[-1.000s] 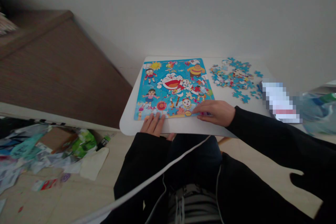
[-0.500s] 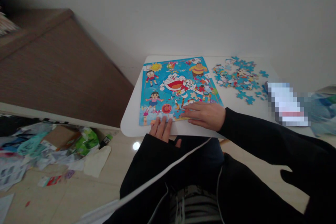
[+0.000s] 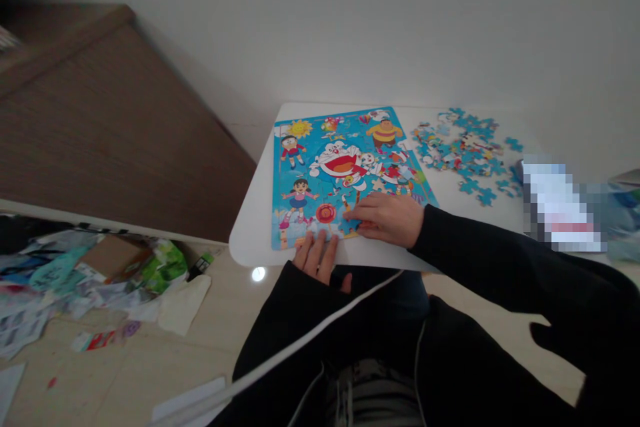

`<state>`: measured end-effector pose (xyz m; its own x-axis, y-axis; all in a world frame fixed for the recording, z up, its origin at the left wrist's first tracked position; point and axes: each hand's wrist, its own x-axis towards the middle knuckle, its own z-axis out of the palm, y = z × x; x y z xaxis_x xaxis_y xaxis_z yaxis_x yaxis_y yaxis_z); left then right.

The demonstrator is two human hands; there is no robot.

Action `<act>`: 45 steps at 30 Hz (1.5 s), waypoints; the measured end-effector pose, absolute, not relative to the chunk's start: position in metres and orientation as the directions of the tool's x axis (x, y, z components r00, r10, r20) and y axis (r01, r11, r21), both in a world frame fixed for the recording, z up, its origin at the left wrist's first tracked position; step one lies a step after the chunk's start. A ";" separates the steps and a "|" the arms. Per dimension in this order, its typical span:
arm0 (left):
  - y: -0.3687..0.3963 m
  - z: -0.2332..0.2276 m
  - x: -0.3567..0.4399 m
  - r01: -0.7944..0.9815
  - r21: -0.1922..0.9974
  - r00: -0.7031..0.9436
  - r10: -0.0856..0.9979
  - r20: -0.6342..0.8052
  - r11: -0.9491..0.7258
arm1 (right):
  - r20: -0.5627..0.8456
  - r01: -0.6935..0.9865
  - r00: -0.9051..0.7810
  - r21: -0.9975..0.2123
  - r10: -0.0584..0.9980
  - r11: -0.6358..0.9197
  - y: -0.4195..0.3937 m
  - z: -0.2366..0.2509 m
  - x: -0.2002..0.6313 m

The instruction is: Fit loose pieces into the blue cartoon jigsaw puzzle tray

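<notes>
the cartoon jigsaw puzzle (image 3: 345, 170) is lying flat on the white bench (image 3: 255, 227). the left hand (image 3: 320, 257) is resting open-fingered at its 6 o'clock edge; the right hand (image 3: 387, 219) is pressing flat, fingers extended, gripping nothing. loose pieces (image 3: 463, 150) are lying at 3 o'clock.

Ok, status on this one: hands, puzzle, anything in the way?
Left hand flat on puzzle near edge. Right hand pressing lower right area, fingers flat. Loose pieces piled apart, right of it. Nothing in the way.

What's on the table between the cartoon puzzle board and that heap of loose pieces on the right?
In the head view, only bare white table separates the puzzle board from the loose pieces.
</notes>
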<state>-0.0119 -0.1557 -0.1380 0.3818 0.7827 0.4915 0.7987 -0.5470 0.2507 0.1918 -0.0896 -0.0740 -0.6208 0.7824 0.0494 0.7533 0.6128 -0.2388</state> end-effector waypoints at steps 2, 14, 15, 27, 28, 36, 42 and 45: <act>-0.154 -0.137 -0.012 0.795 0.238 0.384 0.768 0.513 -0.557 | 0.071 0.750 -0.615 -0.254 0.785 0.610 -0.089 -0.074 0.193; -0.127 -0.164 -0.038 0.641 -0.062 0.519 0.373 0.769 -0.765 | 0.211 0.667 -0.600 -0.402 0.772 0.628 -0.077 -0.062 0.189; -0.126 -0.166 -0.040 0.638 -0.076 0.521 0.357 0.775 -0.766 | 0.200 0.655 -0.615 -0.408 0.763 0.635 -0.076 -0.062 0.181; -0.127 -0.165 -0.046 0.664 -0.056 0.493 0.381 0.783 -0.745 | 0.124 0.574 -0.716 -0.456 0.687 0.680 -0.063 -0.083 0.150; -0.127 -0.164 -0.045 0.668 -0.040 0.484 0.394 0.781 -0.743 | 0.132 0.578 -0.708 -0.456 0.693 0.677 -0.063 -0.084 0.151; -0.136 -0.152 -0.035 0.750 0.105 0.403 0.576 0.711 -0.654 | 0.200 0.527 -0.684 -0.530 0.702 0.664 -0.066 -0.087 0.153; -0.139 -0.147 -0.032 0.798 0.133 0.384 0.665 0.641 -0.588 | 0.180 0.506 -0.609 -0.661 0.772 0.554 -0.065 -0.083 0.156; -0.139 -0.143 -0.028 0.812 0.125 0.374 0.673 0.638 -0.570 | 0.142 0.491 -0.534 -0.750 0.833 0.443 -0.067 -0.082 0.157</act>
